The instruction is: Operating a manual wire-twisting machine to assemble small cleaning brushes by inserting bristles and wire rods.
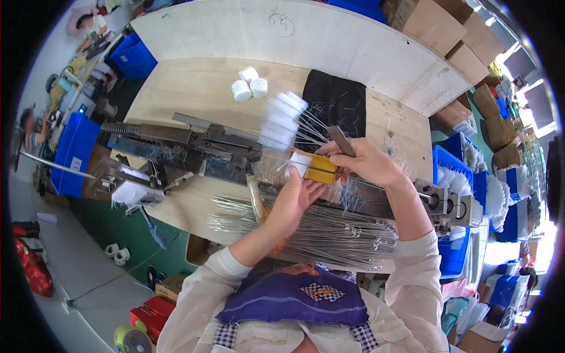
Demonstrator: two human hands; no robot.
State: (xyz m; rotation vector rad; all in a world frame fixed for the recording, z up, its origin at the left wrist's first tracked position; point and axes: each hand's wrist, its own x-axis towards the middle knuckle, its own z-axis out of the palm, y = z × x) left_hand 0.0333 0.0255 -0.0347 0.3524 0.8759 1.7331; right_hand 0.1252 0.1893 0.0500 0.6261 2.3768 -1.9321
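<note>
Yellow block (322, 170) with a white bristle tuft (299, 164) at its left end, raised between your two hands above the middle of the worktop (176, 88). Its long axis runs roughly from the worktop's left edge toward its right edge, the right end dipping slightly toward the near edge. A thin dark line runs lengthwise along the block's upper face; whether it is a rod or a groove cannot be told.

Relation of hands to block: your right hand (374, 162) is the nearer to its right end, your left hand (289, 201) to the tuft and the lower left corner. Right fingers: narrowed on the block, thumb across its far side, with a flat metal strip (341, 141) standing tilted between thumb and forefinger. Left fingers: nearly closed, the thumb against the tuft and the other fingertips along the block's near side; how firmly they press cannot be told.

Surroundings: finished-looking white brushes (281, 125) lie just beyond the block toward the far edge, beside a black cloth (336, 88). Your loose metal wires (353, 235) lie along the near edge, below both hands; a dark metal fixture (226, 144) reaches in from the left edge.
</note>
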